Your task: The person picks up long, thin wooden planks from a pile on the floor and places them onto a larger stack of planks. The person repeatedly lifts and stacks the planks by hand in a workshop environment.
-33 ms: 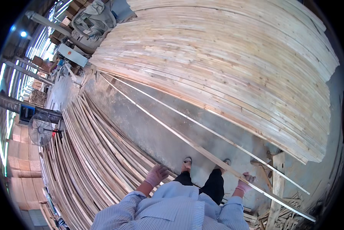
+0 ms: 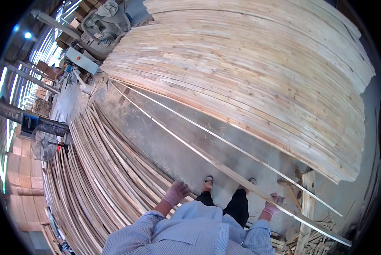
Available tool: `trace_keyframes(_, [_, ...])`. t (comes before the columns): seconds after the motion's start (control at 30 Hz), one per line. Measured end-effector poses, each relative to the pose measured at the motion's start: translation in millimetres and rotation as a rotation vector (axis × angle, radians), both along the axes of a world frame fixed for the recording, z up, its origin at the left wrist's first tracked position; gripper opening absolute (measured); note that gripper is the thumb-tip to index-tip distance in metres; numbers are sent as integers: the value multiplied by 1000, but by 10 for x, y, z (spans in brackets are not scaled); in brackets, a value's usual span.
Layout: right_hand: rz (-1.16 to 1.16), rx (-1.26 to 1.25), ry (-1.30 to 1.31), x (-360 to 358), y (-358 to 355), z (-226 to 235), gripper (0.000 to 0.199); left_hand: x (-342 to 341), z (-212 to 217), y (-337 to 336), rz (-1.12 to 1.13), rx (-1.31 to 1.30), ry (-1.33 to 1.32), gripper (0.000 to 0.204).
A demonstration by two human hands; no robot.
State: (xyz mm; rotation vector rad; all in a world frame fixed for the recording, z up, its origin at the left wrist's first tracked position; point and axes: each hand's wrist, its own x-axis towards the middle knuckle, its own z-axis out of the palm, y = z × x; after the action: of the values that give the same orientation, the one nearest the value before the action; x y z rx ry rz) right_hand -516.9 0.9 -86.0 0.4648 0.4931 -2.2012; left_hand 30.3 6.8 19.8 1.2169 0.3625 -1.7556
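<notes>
A long, thin wooden strip [image 2: 216, 164] runs slantwise across the view, from the far left to the lower right. My right hand [image 2: 272, 205], in a pale pinkish glove, is closed around it near its right end. My left hand [image 2: 177, 193], gloved alike, is held out with its fingers apart and nothing in it. It hovers by the near edge of a pile of long wooden strips [image 2: 114, 163] on my left. Beyond the held strip lies a second pale strip [image 2: 228, 143], untouched by either hand.
A broad stack of light boards [image 2: 250, 72] fills the far side. Offcuts [image 2: 320, 233] and a thick timber [image 2: 306, 199] lie at the lower right. A fan [image 2: 46, 142] stands left of the pile, and a machine with a pale panel [image 2: 81, 60] stands at the far left.
My left hand has shifted very slightly to the right, its fingers a little more spread. The right hand and its strip have barely moved.
</notes>
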Motion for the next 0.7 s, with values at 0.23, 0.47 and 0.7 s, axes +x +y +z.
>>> trace_keyframes(0.23, [269,-359,303,770,470,1417,54,76,-565,-226,-229,-552,166,33])
trace_keyframes(0.47, [364,-41,446,1035,1105,1689,57,-414,226,-625,158,-29,286,47])
trace_keyframes(0.7, [1600,793,1622,636,2363,1497,39,-520,-238,-632,346,-46,293,39])
